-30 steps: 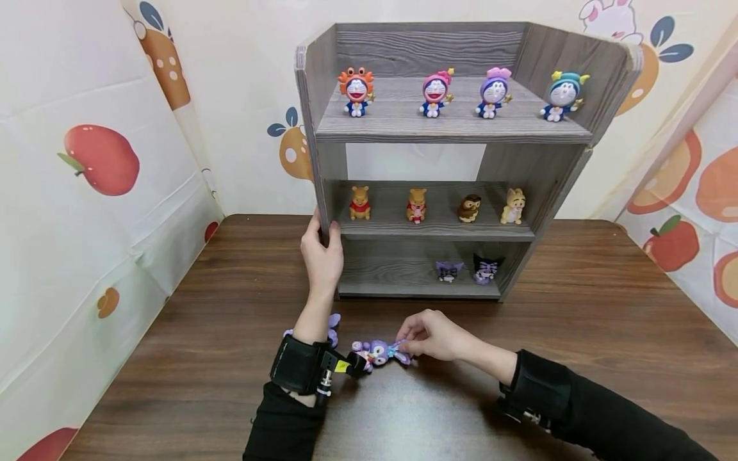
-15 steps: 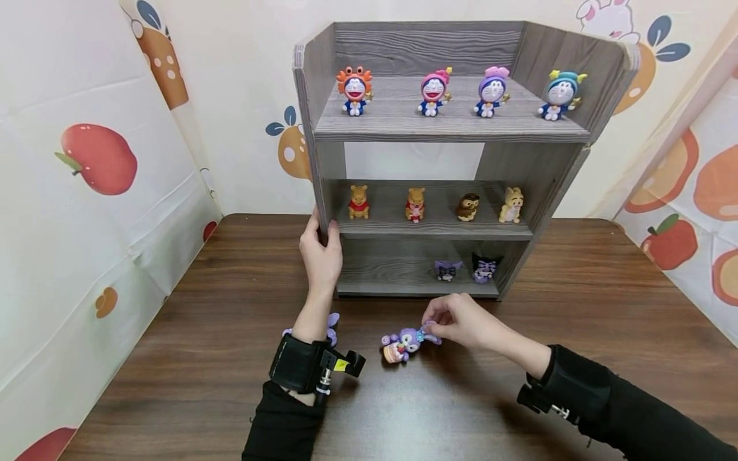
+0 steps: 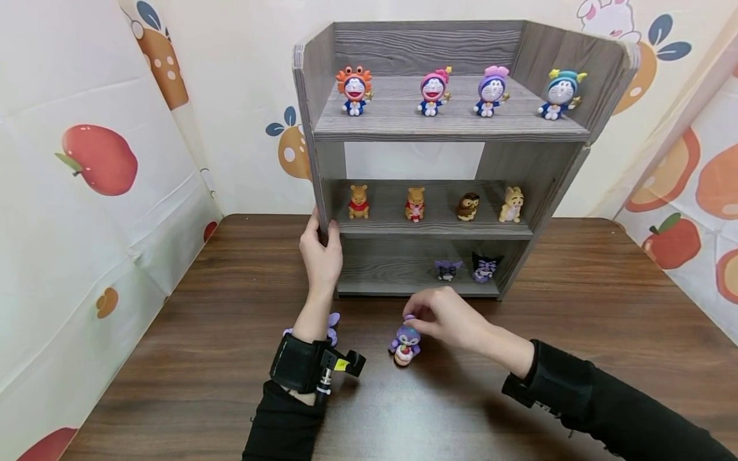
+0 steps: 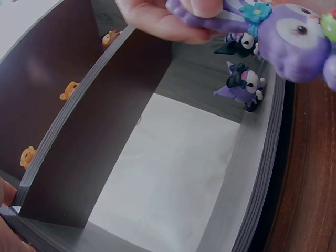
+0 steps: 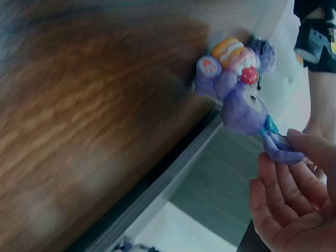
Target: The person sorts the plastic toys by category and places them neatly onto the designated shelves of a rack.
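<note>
My right hand (image 3: 446, 317) pinches a purple rabbit figurine (image 3: 405, 342) by its long ears, in front of the shelf's bottom tier. The right wrist view shows the thumb and fingers on the ears, and the rabbit (image 5: 244, 107) carries a cake with a strawberry. Its head, with a blue flower, fills the top right of the left wrist view. In the head view it hangs roughly upright; whether its base touches the table I cannot tell. My left hand (image 3: 323, 259) grips the left side panel of the grey wooden shelf (image 3: 450, 137). A second purple figure (image 3: 333, 326) is partly hidden behind my left wrist.
The top tier bears several blue figurines in coloured hats, such as the crab-hatted one (image 3: 354, 91). On the middle tier stand two bears (image 3: 359, 202), an owl (image 3: 467, 207) and a yellow figure (image 3: 511, 205). Two purple-and-black figurines (image 3: 484, 269) occupy the bottom tier's right side.
The rabbit figurine lay sideways near my left wrist; my right hand has moved it right, then slightly back left, and turned it ears up. My left hand stays on the shelf panel.
</note>
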Motion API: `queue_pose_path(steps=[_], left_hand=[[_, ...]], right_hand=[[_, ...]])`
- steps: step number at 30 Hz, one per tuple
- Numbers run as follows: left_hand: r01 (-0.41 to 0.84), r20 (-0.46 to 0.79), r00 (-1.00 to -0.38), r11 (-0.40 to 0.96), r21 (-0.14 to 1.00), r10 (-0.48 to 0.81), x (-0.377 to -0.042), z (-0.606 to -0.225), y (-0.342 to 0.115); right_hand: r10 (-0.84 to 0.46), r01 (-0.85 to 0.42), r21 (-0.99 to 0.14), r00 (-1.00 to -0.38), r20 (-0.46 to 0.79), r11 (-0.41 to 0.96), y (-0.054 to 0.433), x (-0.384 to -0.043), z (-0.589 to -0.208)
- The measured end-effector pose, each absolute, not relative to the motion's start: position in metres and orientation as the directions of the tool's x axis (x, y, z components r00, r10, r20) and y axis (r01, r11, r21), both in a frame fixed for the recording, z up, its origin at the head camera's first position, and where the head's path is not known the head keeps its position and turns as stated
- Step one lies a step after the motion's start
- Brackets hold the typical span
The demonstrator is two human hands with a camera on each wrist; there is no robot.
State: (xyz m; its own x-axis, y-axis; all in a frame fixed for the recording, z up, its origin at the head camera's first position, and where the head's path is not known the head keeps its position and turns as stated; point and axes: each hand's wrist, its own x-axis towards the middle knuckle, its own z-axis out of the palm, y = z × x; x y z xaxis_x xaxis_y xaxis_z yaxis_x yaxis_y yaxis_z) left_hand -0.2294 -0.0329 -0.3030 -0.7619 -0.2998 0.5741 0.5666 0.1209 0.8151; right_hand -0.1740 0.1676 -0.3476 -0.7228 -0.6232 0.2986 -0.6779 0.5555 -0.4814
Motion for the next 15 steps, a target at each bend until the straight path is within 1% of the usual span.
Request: queue_pose_path(steps=[5,9,12,15], left_hand=[[0.577,0.581,-0.758,0.11,0.809,-0.297,-0.242,-0.315,-0.036],[0.582,0.584,-0.756,0.106,0.806,-0.295,-0.251,-0.325,-0.038],[0.579,0.584,-0.756,0.115,0.807,-0.296,-0.253,-0.326,-0.038],[0.582,0.589,-0.752,0.122,0.804,-0.295,-0.253,-0.327,-0.038]], right_hand=[[-0.668,-0.742,-0.437,-0.66,0.343,0.509,0.158,-0.174,-0.353],[-0.684,-0.771,-0.411,-0.629,0.369,0.487,0.155,-0.172,-0.355],[-0.687,-0.776,-0.393,-0.625,0.37,0.494,0.155,-0.17,-0.356],[-0.687,-0.765,-0.391,-0.638,0.349,0.512,0.156,-0.168,-0.359]])
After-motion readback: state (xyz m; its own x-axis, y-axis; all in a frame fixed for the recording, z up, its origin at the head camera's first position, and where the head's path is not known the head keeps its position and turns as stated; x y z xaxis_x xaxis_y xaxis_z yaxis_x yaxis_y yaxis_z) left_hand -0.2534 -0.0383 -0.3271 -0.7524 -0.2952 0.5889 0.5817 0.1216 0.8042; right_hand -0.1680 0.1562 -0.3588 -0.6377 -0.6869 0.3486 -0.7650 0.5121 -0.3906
